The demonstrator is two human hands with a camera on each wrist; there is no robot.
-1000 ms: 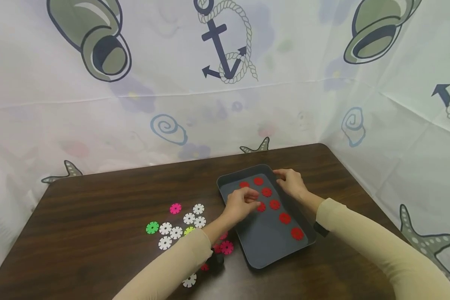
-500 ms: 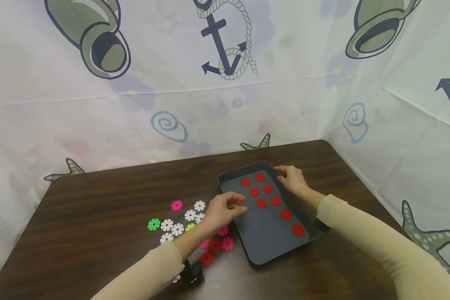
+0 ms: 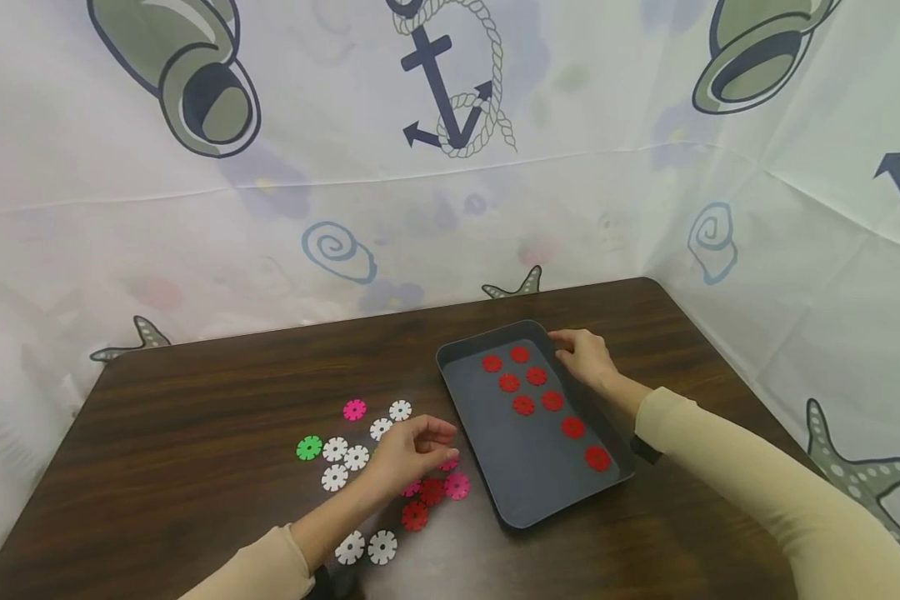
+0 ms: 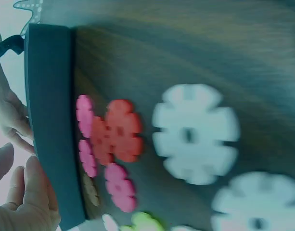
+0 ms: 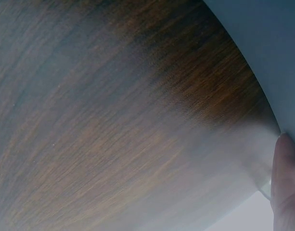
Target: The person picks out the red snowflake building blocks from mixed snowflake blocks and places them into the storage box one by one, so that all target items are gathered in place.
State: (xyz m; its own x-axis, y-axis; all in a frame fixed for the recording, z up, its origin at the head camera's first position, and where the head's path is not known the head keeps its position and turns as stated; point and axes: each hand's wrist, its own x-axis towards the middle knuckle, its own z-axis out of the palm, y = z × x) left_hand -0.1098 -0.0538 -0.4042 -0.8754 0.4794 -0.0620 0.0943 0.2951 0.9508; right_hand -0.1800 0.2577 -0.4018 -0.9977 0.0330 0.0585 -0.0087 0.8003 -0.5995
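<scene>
My left hand [image 3: 412, 454] hovers over loose notched plastic discs left of a dark grey baking tray [image 3: 525, 492]. Its fingers are loosely bent, with nothing visible between them; the left wrist view shows those fingers [image 4: 34, 190] beside the tray's outer wall [image 4: 51, 115]. Several red discs [image 3: 552, 401] lie flat inside the tray, towards its far end and right side. At the tray's far right rim, my right hand [image 3: 588, 360] holds the edge. In the right wrist view one finger [image 5: 285, 168] touches the outer wall; the thumb is hidden there.
Loose discs on the dark wooden table [image 3: 195, 433] include white [image 3: 356, 457], green [image 3: 309, 447], pink [image 3: 457, 486] and red [image 3: 415, 516] ones. Some sit partly under my left hand. A patterned cloth [image 3: 585, 192] hangs behind and right of the table.
My left hand has moved from above the red discs in the tray leftwards, out over the loose discs. A red disc shows where that hand was. The right hand stays at the rim.
</scene>
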